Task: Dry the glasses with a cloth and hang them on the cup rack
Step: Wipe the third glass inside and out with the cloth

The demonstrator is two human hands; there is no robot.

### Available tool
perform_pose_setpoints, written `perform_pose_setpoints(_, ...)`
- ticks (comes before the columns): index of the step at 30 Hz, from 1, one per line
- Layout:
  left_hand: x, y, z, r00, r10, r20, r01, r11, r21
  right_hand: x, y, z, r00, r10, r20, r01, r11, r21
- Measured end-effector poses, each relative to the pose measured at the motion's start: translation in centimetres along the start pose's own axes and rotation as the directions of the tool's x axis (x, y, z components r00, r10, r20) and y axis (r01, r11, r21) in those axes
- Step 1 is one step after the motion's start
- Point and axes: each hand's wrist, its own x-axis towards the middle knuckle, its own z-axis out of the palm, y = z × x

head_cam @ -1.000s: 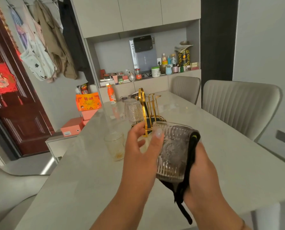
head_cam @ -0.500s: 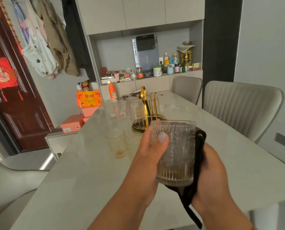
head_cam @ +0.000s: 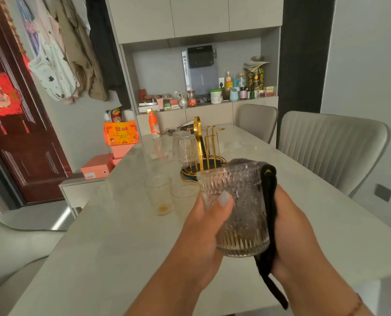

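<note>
Ribbed, embossed clear glass (head_cam: 237, 210) up in both hands, held above the near half of the pale stone-look table (head_cam: 112, 242). It's a stubby tumbler with vertical flutes round the base and a raised pattern higher up. Its long axis runs nearly upright, tipped a little, with the rim at the top leaning away toward the far end of the table and the thick base down toward the person.

The left hand (head_cam: 203, 233) wraps round the near side, thumb pressed flat on the glass wall, fingers curled behind. The right hand (head_cam: 294, 233) cups the other side through a black cloth (head_cam: 269, 224), soft and limp, pinned between palm and glass, one corner folded over the rim and a long tail dangling below the wrist.

Count the glasses: four in all. One in hand, two (head_cam: 159, 193) (head_cam: 185, 197) standing upright side by side on the table just beyond it, and one (head_cam: 186, 149) hanging mouth-down on the cup rack (head_cam: 201, 151).

That rack is shiny gold wire, thin looped prongs rising from a round dark base, standing further down the table. Two padded grey chairs (head_cam: 331, 147) (head_cam: 256, 119) sit along the right edge.
</note>
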Motion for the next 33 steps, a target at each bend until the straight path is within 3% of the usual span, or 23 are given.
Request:
perform_pose_setpoints(3,0.2,0.0,-0.2,0.983,0.060,-0.173,-0.026,0.981,0.194,0.1,0.7,0.1,0.995,-0.061,-0.080,0.066,0.997,0.051)
perform_pose_setpoints(5,-0.2,0.1,0.4,0.970,0.117,-0.211,-0.040,0.940,0.338,-0.1,0.9,0.5,0.971,-0.186,-0.151,0.180,0.982,-0.053)
perform_pose_setpoints(8,-1.2,-0.1,1.7,0.976,0.187,-0.110,-0.145,0.940,0.310,-0.6,1.0,0.8,0.919,-0.363,-0.153,0.309,0.906,-0.289)
perform_pose_setpoints(10,-1.1,-0.1,1.6,0.970,0.224,-0.096,-0.196,0.951,0.239,-0.7,0.7,1.0,0.935,-0.331,-0.124,0.275,0.902,-0.334)
perform_pose_setpoints(13,-0.8,0.0,0.9,0.973,0.213,-0.090,-0.193,0.962,0.192,-0.5,0.0,0.8,0.992,-0.092,-0.091,0.074,0.979,-0.192)
perform_pose_setpoints(15,-0.8,-0.1,0.7,0.979,0.183,-0.093,-0.166,0.972,0.164,-0.4,-0.3,0.7,0.998,-0.019,-0.066,0.010,0.991,-0.133)
perform_pose_setpoints(20,-0.4,-0.2,0.4,0.970,0.189,-0.156,-0.173,0.979,0.110,-0.4,0.2,1.5,0.999,0.014,0.043,-0.019,0.992,0.125)
perform_pose_setpoints(25,0.5,0.1,-0.4,0.968,0.162,-0.191,-0.169,0.985,-0.020,0.0,1.7,1.4,0.998,0.061,0.001,-0.059,0.963,0.263)
perform_pose_setpoints(30,1.2,0.7,-2.2,0.991,0.059,-0.122,-0.090,0.960,-0.266,1.8,1.5,-0.5,0.976,0.189,-0.104,-0.121,0.880,0.460)
perform_pose_setpoints(33,1.0,0.8,-3.7,0.998,-0.027,-0.057,0.015,0.981,-0.192,3.2,-0.5,-2.2,0.994,0.091,-0.069,-0.038,0.831,0.555)
